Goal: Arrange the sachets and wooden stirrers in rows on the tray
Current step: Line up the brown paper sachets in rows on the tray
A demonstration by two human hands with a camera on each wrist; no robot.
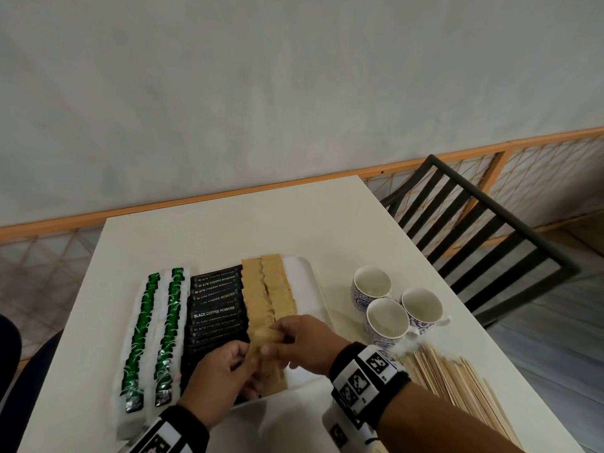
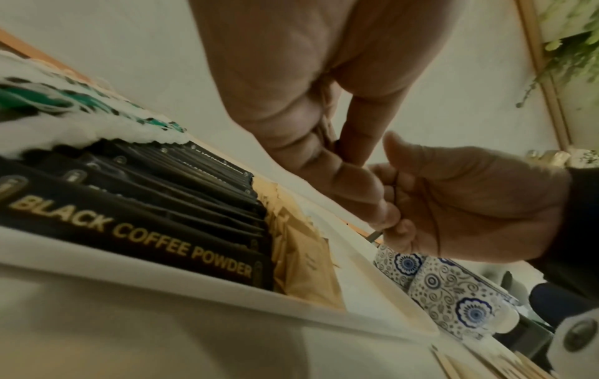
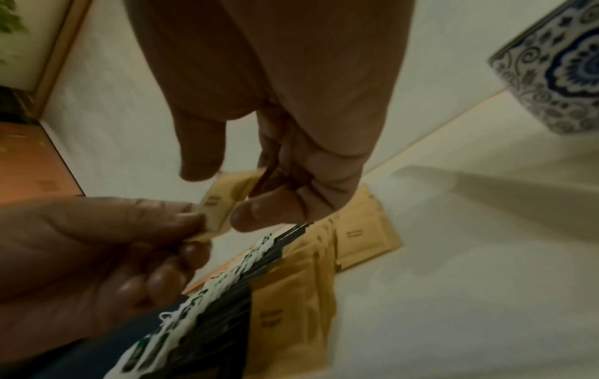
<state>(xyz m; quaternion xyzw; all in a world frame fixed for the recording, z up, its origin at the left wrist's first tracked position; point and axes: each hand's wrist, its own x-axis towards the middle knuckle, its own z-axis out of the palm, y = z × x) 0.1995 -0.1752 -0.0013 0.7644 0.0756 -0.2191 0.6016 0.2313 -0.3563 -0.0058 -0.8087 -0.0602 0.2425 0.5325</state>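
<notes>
You pinched one brown sachet (image 1: 261, 346) with both hands: left (image 1: 219, 380); right (image 1: 307, 341) | best laid flat, edges squared, overlapping the brown row (image 1: 281, 299) on the tray (image 1: 313, 282)

Tray (image 1: 302, 266): white. Sachet rows: green-and-white sachets (image 1: 140, 325), black sachets (image 1: 215, 310) with pale lettering, plain tan sachets (image 1: 261, 289). Cups (image 1: 387, 317): white with blue floral pattern. Stirrers (image 1: 457, 380): pale wood. Table (image 1: 228, 230): off-white.

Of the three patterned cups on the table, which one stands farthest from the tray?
The cup on the right of the group, beside the chair. The other two stand between it and the tray.
</notes>
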